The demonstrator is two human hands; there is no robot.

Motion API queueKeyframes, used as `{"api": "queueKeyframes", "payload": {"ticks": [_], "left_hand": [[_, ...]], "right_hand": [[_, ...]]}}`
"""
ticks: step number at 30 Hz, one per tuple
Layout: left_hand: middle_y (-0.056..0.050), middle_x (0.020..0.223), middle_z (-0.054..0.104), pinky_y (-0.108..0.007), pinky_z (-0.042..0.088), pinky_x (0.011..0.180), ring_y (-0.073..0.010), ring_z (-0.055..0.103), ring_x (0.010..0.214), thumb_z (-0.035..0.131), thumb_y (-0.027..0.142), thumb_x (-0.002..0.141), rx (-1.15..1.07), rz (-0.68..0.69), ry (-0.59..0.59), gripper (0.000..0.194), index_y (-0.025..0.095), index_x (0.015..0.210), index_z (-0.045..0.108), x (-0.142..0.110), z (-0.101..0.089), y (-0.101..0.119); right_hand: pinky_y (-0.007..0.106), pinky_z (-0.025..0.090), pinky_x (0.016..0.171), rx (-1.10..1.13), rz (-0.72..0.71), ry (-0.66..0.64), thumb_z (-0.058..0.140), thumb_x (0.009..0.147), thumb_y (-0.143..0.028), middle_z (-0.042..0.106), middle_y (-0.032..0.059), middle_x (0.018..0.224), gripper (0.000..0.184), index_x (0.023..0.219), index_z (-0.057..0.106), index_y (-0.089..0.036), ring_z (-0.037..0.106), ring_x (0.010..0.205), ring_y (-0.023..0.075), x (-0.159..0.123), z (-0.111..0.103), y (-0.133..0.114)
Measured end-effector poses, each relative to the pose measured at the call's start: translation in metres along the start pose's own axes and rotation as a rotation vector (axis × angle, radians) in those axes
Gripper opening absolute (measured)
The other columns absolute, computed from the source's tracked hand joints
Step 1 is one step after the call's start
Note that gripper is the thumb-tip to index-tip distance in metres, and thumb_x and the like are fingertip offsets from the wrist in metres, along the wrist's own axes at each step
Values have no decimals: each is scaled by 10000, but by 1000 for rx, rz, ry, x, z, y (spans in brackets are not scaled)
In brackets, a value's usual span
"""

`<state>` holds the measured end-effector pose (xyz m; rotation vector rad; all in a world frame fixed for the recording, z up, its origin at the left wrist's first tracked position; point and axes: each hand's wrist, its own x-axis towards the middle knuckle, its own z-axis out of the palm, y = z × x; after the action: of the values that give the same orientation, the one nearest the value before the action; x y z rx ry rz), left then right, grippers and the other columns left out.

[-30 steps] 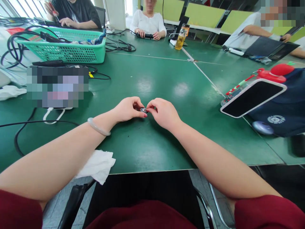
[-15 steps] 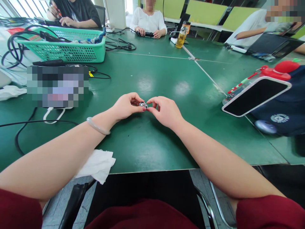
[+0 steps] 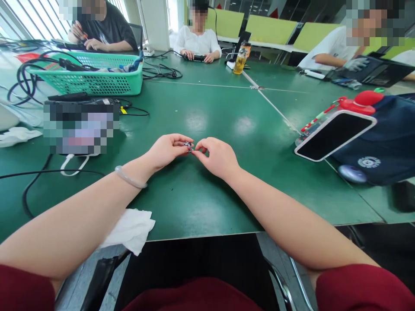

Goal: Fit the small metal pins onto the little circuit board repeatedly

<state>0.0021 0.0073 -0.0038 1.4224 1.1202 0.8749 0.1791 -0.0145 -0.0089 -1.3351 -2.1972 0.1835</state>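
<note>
Between the fingers of my left hand (image 3: pixel 167 150) is a small shiny metal piece (image 3: pixel 187 145), silver with dark gaps; its exact kind is too small to make out. My left thumb and fingertips pinch it just above the green table (image 3: pixel 201 203). My right hand (image 3: pixel 218 156) is at its right side, thumb and index finger pinched together at the piece's near edge. Whether those right fingertips grip part of it or something tiny of their own is hidden. A pale bangle (image 3: pixel 129 178) circles my left wrist.
A green basket (image 3: pixel 94 82) of cables stands back left, near a blurred-out device (image 3: pixel 87 129) with a white cable. White tissue (image 3: pixel 132 229) lies at the front edge. A phone (image 3: pixel 335 134) leans on a dark blue bag (image 3: pixel 389 138) at right. Several people sit around the table.
The metal piece has turned in my fingers and looks tilted now. My right hand has drawn slightly lower against it. The whole view has shifted a little as my head moved.
</note>
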Motion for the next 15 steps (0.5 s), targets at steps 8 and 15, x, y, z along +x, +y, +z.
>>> {"api": "queueKeyframes", "payload": {"ticks": [8,15], "left_hand": [[-107,915,661,-458,360,909,-340,546,1010,617,176,654,1001,-64,514,236,182,875,699,14,-76,0],[-68,710,436,-470,196,895,-399,312,1122,745,375,499,729,-193,492,321,185,551,492,13,-128,-10]], "right_hand": [[257,329,608,25,44,5,449,901,-344,606,27,750,261,771,616,-192,499,676,131,1,-14,12],[254,323,592,45,70,-1,450,894,-333,624,21,760,260,755,620,-193,504,675,128,0,-15,18]]}}
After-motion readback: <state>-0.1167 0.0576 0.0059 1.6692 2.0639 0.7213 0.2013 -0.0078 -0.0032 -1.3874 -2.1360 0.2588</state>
